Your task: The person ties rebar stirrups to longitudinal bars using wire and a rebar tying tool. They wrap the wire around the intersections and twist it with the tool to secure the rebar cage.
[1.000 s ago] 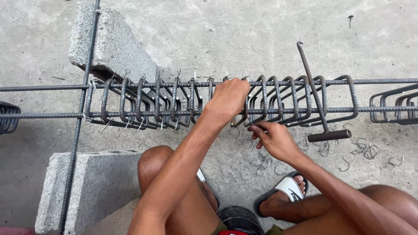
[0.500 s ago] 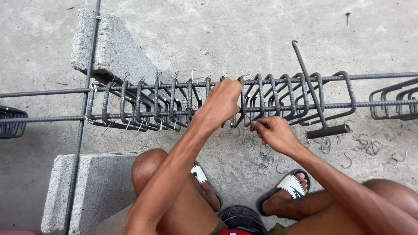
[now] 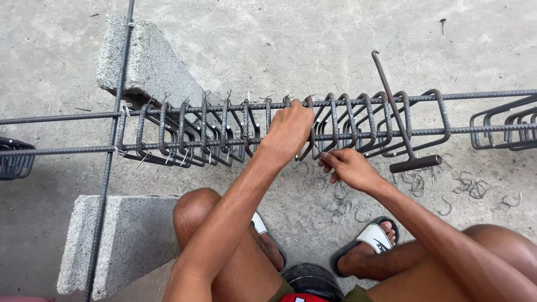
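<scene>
Right in the middle of the view a steel bar cage (image 3: pixel 268 131) stretches across, long bars running left to right with bent steel loops (image 3: pixel 184 134) hung along them, raised above the concrete floor (image 3: pixel 313 39). The left hand (image 3: pixel 290 130) is clamped shut around one loop (image 3: pixel 308 128) and the upper long bar, knuckles up, at the spot where the tied loops on the left give way to a bunch of leaning ones on the right. Just below and to the right, the right hand (image 3: pixel 349 169) sits under the lower long bar with fingers pinched together; what it pinches is too small to make out. Short wire ties (image 3: pixel 206 94) stick up from the tied loops along the top bar. A hooked metal tool (image 3: pixel 400 131) with a thick cross handle hangs on the cage, leaning among the loose loops just right of the right hand. Loose bits of bent wire (image 3: pixel 341 198) lie scattered on the floor under the hands. Two grey concrete blocks (image 3: pixel 148 64) sit beneath the cage's left part, and a thin upright bar (image 3: pixel 114 128) crosses it there. The person crouches, knees up, in black and white sandals (image 3: pixel 372 239).
</scene>
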